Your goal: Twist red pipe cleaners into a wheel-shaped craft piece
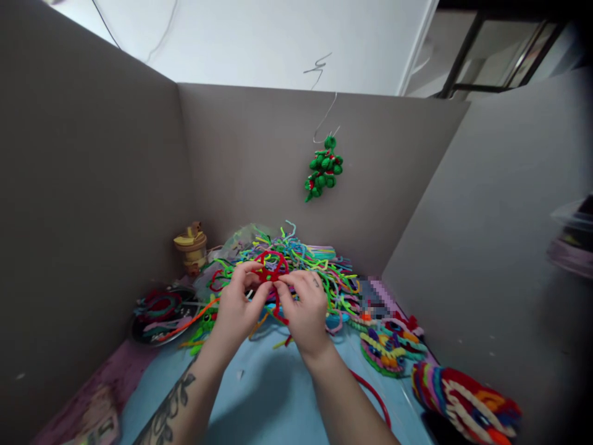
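Observation:
Both hands meet over the middle of the table, holding a red pipe-cleaner shape (274,262) with loops and a small green spot at its centre. My left hand (241,303) pinches its left side between thumb and fingers. From the other side, my right hand (302,306) grips it close to the centre, fingertips nearly touching the left thumb. A red strand hangs below the fingers. Behind the hands spreads a heap of multicoloured pipe cleaners (333,272). Another red pipe cleaner (377,398) runs past my right forearm.
Grey panels (259,154) enclose the table (259,395) on three sides. A green and red pipe-cleaner piece (324,167) hangs from a wire. At left are a dark round tray (139,330) and a yellow-brown cup (192,250). Colourful bundles (467,402) lie at right.

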`<state>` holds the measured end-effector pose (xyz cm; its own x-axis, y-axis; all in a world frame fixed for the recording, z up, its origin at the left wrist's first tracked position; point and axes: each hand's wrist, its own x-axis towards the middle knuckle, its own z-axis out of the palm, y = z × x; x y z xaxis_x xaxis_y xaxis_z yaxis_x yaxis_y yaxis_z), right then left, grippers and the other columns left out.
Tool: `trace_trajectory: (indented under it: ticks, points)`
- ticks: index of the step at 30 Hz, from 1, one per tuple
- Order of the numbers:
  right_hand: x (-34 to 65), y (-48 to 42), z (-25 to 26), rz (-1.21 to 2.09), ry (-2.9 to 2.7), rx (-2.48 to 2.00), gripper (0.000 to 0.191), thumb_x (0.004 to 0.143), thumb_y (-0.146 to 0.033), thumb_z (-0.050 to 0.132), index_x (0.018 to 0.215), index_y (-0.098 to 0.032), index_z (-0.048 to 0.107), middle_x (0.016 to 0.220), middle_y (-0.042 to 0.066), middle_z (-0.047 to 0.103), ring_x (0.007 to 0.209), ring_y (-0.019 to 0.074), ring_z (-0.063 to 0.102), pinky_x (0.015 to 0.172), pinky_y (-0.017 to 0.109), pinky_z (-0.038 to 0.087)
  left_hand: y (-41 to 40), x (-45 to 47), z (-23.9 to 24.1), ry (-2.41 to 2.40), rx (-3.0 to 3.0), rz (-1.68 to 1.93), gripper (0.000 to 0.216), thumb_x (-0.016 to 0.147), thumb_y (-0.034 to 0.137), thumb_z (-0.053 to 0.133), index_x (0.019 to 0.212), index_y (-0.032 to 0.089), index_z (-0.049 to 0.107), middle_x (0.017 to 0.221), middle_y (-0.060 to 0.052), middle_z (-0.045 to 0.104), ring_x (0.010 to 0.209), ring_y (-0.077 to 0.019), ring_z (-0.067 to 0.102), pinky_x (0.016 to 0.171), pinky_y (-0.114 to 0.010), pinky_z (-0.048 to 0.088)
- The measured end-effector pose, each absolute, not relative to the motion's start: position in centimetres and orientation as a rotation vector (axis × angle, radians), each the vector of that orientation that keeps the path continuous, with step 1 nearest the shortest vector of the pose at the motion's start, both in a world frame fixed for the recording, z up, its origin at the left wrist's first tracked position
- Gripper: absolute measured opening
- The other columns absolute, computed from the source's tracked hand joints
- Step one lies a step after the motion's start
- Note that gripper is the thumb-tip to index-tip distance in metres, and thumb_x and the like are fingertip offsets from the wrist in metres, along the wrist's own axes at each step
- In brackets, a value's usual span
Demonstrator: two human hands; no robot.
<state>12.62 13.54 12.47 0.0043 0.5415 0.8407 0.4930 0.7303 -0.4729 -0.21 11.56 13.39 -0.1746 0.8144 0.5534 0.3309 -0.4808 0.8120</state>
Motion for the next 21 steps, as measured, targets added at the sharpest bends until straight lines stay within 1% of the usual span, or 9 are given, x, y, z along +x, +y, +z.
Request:
trace_trajectory:
  ticks: [7,11,14,17,21]
  points:
    - [13.03,13.84,12.84,0.231,-1.584,-0.825,0.005,0.078,-0.017,0.061,0.078,-0.021,0.064,0.081,0.003,0.062,0.082,0.0183,0.055,0.077,0.034,0.044,11.51,-0.02,13.27,1.250,1.790,1.687,0.025,0.075,0.020,0.060,0.098,0.021,0.049,0.068,0.003,0.056,0.064,-0.0127,0.056,0.062,-0.023,0.041]
    - [13.12,13.63,13.04,0.262,-1.559,-0.819,0.008,0.077,-0.015,0.062,0.078,-0.022,0.067,0.081,0.003,0.061,0.083,0.0179,0.055,0.078,0.033,0.044,11.52,0.10,13.18,1.247,1.814,1.689,0.024,0.076,0.020,0.060,0.098,0.021,0.049,0.069,0.003,0.056,0.065,-0.0125,0.055,0.062,-0.023,0.041]
    - [13.18,13.59,13.17,0.302,-1.562,-0.828,0.008,0.076,-0.014,0.062,0.075,-0.021,0.067,0.079,0.002,0.059,0.082,0.0174,0.055,0.077,0.032,0.043,11.51,0.05,13.27,1.259,1.869,1.682,0.023,0.077,0.019,0.059,0.098,0.021,0.048,0.067,0.004,0.055,0.063,-0.0121,0.055,0.062,-0.022,0.041]
    - [13.27,13.72,13.33,0.385,-1.555,-0.842,0.007,0.073,-0.013,0.062,0.070,-0.020,0.065,0.086,0.004,0.056,0.085,0.0174,0.054,0.079,0.032,0.044,11.50,-0.04,13.30,1.291,1.928,1.663,0.022,0.078,0.019,0.057,0.098,0.022,0.049,0.070,0.003,0.057,0.066,-0.0124,0.057,0.064,-0.023,0.043]
    - [13.31,14.21,13.05,0.482,-1.548,-0.886,0.008,0.069,-0.012,0.060,0.064,-0.019,0.061,0.095,0.005,0.051,0.090,0.0181,0.053,0.082,0.032,0.043,11.59,-0.19,13.04,1.370,1.993,1.605,0.019,0.079,0.021,0.056,0.097,0.023,0.052,0.083,0.000,0.062,0.074,-0.0138,0.061,0.068,-0.024,0.045]
